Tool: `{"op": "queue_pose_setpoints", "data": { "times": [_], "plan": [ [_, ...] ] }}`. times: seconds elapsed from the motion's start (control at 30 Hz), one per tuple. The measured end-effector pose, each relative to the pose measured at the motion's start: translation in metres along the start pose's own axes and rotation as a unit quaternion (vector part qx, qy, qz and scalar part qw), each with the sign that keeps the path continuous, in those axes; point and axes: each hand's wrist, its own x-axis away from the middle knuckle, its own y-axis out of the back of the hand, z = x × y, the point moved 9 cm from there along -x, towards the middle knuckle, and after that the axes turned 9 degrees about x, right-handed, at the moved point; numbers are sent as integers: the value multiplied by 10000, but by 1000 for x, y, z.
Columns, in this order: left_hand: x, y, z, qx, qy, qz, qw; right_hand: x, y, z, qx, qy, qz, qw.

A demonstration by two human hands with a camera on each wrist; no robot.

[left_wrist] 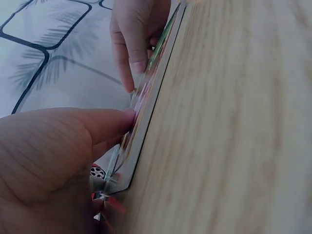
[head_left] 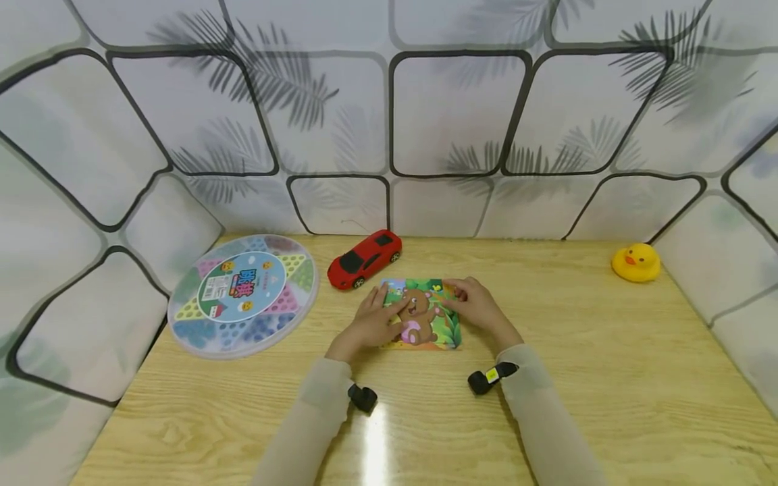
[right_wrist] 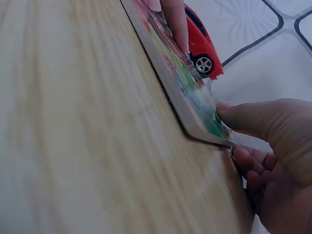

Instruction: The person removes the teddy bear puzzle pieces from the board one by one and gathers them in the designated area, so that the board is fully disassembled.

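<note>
A flat board with a brown bear picture [head_left: 419, 314] lies on the table in front of me, its pale thick edge showing in both wrist views. My left hand [head_left: 372, 322] rests over the board's left side, fingers fairly straight, with the thumb [left_wrist: 124, 117] touching the printed face. At the upper right corner, my right hand [head_left: 483, 308] pinches the board's edge. In the right wrist view its thumb [right_wrist: 239, 114] lies on top and the other fingers [right_wrist: 251, 163] curl at the side. The board's left edge is partly hidden under the left hand.
Just behind the board stands a red toy car [head_left: 365, 260]. A round Chinese checkers set [head_left: 304, 317] lies to the left, and a yellow rubber duck [head_left: 636, 263] sits far right. Patterned cloth walls [head_left: 458, 115] border the wooden table [head_left: 608, 378].
</note>
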Motion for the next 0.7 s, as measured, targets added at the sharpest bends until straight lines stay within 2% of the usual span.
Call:
{"op": "queue_pose_setpoints", "data": {
  "times": [0.17,0.33,0.7],
  "plan": [
    [3,2,-2,138,-163,-77,9997,-2,-2,-2,37,-48,6,10000],
    [0,-1,0,-49,-33,-23,10000,-1,-2,0,-5,-80,100,9999],
    [4,0,-2,126,-1,-34,9999,-6,-3,-1,-199,-333,285,9988]
  ]
}}
